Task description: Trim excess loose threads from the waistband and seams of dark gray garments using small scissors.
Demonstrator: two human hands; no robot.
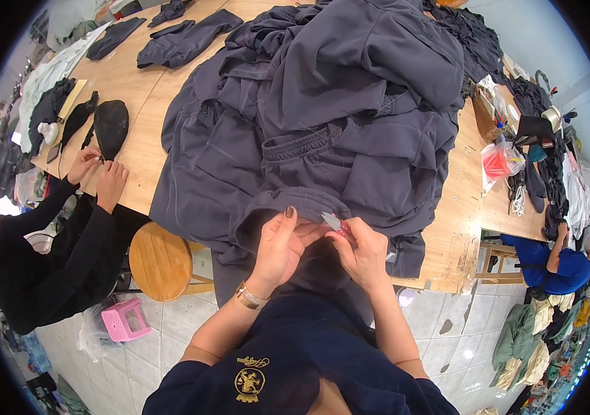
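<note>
In my right hand (362, 254) is a small pair of thread snips (334, 223) with a pink handle, its pale pointed blades angled up and left. My left hand (281, 247) is beside it, thumb raised away from the stretched fingers, which lie at the opening of a dark grey garment (288, 200). The fingertips of both hands come close together there. A large heap of dark grey garments (371, 76) rises on the table right beyond my hands. One gathered elastic waistband (300, 146) shows in the heap.
The wooden table (450, 235) extends to both sides. At left, a person in black handles a black piece (111, 128); a round wooden stool (160, 261) and pink plastic stool (126, 320) stand nearby. Another person in blue (558, 266) sits at far right, near a red-filled plastic bag (501, 162).
</note>
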